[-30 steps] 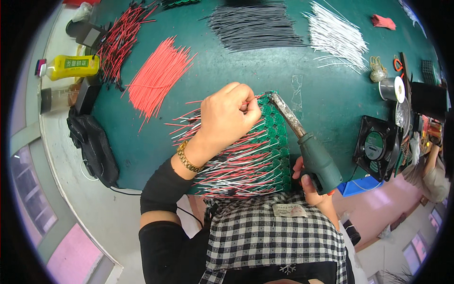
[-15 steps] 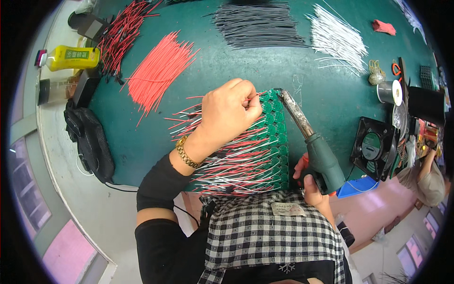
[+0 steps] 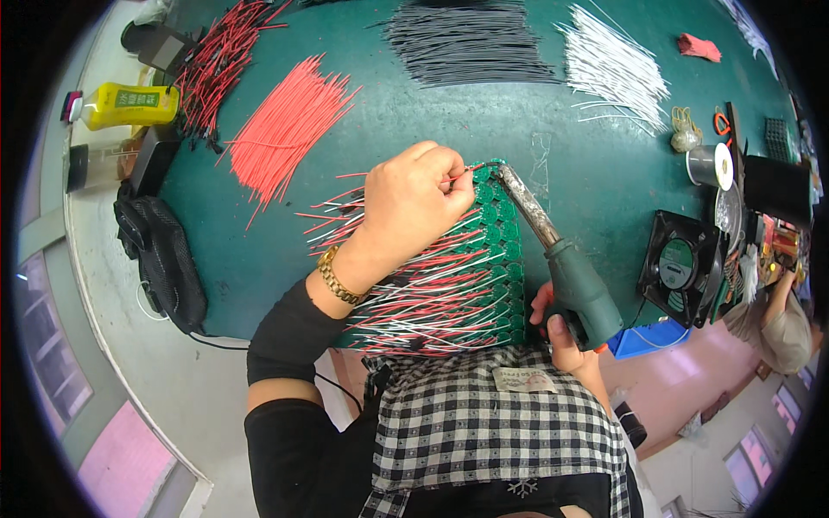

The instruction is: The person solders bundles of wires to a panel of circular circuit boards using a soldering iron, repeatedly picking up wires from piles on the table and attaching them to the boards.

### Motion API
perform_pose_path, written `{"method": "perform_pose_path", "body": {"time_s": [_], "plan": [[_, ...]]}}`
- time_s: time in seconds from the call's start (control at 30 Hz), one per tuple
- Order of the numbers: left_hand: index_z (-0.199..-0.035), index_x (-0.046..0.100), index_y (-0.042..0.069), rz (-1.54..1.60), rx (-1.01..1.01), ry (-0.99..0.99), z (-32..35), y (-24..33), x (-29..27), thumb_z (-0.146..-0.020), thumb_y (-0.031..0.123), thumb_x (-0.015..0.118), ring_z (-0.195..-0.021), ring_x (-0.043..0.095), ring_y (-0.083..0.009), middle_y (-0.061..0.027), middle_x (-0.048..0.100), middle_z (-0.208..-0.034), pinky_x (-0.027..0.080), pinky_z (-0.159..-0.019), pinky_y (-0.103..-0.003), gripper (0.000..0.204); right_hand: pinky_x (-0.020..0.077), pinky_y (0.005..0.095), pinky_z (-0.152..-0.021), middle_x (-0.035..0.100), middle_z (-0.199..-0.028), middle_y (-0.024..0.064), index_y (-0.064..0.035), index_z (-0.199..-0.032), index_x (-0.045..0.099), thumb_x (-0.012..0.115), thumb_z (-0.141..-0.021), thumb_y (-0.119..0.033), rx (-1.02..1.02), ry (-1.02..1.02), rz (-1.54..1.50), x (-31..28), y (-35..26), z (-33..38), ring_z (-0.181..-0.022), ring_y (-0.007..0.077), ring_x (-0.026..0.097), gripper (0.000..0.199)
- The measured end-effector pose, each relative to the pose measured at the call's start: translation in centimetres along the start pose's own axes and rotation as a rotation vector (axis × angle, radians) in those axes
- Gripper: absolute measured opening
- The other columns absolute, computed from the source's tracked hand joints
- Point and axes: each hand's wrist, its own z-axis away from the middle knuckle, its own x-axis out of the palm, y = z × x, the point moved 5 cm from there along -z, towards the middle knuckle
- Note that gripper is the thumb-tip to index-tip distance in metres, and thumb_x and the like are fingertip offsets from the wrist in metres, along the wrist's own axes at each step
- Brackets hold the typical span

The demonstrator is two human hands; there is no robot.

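My left hand (image 3: pixel 416 192) pinches a red wire (image 3: pixel 456 178) over the far end of a green circuit board panel (image 3: pixel 505 250) made up of small round boards. Many red and white wires (image 3: pixel 423 298) fan leftward from the panel, partly beneath my left forearm. In my right hand (image 3: pixel 560 332) is a dark green soldering gun (image 3: pixel 580 281), its fingers wrapped round the handle. The gun's bent tip lies at the panel's far edge, close to the pinched wire's end. My left fingertips hide part of that wire.
Bundles of red wires (image 3: pixel 289 134), black wires (image 3: pixel 466 43) and white wires (image 3: pixel 611 73) lie farther back on the green table (image 3: pixel 484 112). On the right are a solder spool (image 3: pixel 710 167) and a black fan (image 3: pixel 682 263). A yellow bottle (image 3: pixel 129 105) and a black bag (image 3: pixel 160 255) sit left.
The soldering gun has shifted a little left, bringing its tip inward over the panel's far edge toward the pinched red wire. My left hand has barely moved.
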Motion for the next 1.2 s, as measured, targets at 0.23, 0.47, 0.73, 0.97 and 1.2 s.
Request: {"method": "perform_pose_path", "body": {"time_s": [0.23,0.47,0.73,0.97,1.2], "plan": [[-0.066,0.06,0.007,-0.028,0.051,0.018,0.0,0.1,-0.1,-0.069,0.005,0.071,-0.048,0.051,-0.014,-0.0018,0.053,-0.06,0.042,-0.045,-0.028,0.012,0.0495,0.0353,-0.058,0.063,-0.078,0.0104,-0.0038,-0.085,0.063,0.062,-0.065,-0.004,-0.19,-0.025,0.329,0.3,-0.1,-0.3,-0.064,0.0281,0.06,0.02],[-0.066,0.061,0.007,-0.036,0.067,0.022,0.1,0.0,0.0,-0.069,0.005,0.071,-0.049,0.052,-0.0138,-0.0021,0.054,-0.061,0.043,-0.045,-0.028,0.011,0.0497,0.0362,-0.057,0.061,-0.077,0.0115,-0.004,-0.084,0.063,0.061,-0.062,-0.004,-0.186,-0.033,0.35,0.6,-0.4,-0.3,-0.063,0.0289,0.06,0.022],[-0.067,0.061,0.008,-0.035,0.041,0.002,0.1,-0.1,0.1,-0.07,0.007,0.071,-0.05,0.054,-0.0142,-0.0021,0.054,-0.061,0.045,-0.047,-0.028,0.01,0.0465,0.028,-0.06,0.059,-0.088,0.0065,-0.0028,-0.114,0.056,0.064,-0.083,-0.03,-0.045,0.122,-0.142,-0.3,0.1,1.0,-0.069,0.013,0.058,0.042],[-0.066,0.061,0.007,-0.056,0.064,-0.009,0.1,0.2,0.0,-0.069,0.008,0.071,-0.049,0.053,-0.0159,-0.0026,0.054,-0.061,0.043,-0.047,-0.03,0.011,0.0441,0.0272,-0.063,0.058,-0.094,0.0098,-0.0035,-0.129,0.048,0.066,-0.083,-0.037,-0.043,0.094,-0.352,-0.8,1.7,1.8,-0.073,0.0128,0.056,0.06],[-0.066,0.061,0.006,-0.04,0.053,-0.022,-0.3,0.3,0.0,-0.07,0.009,0.071,-0.05,0.052,-0.0165,-0.0039,0.054,-0.06,0.042,-0.047,-0.031,0.012,0.047,0.0288,-0.064,0.059,-0.09,0.0124,0.0014,-0.124,0.047,0.065,-0.083,-0.036,-0.08,0.126,-0.329,-0.6,1.4,1.0,-0.07,0.0172,0.058,0.058]]}}
